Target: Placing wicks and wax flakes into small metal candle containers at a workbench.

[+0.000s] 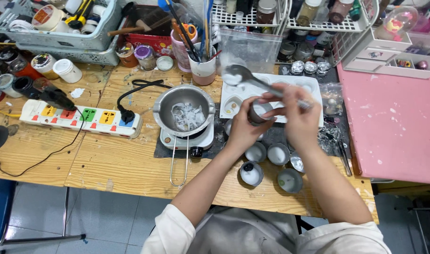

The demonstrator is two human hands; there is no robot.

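Gripping a tin, left hand; right hand tilts spoon.

Landmark: melting pot on small hotplate.
Left of pot: power strip.
Right: mould tray.
Behind: cup of tools.
Front-right: small tins.

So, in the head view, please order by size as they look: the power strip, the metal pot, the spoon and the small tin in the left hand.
1. power strip
2. metal pot, counting its wire handle
3. spoon
4. small tin, partly hidden by the left hand

The right hand hides part of the spoon's handle, so its place is unsure.
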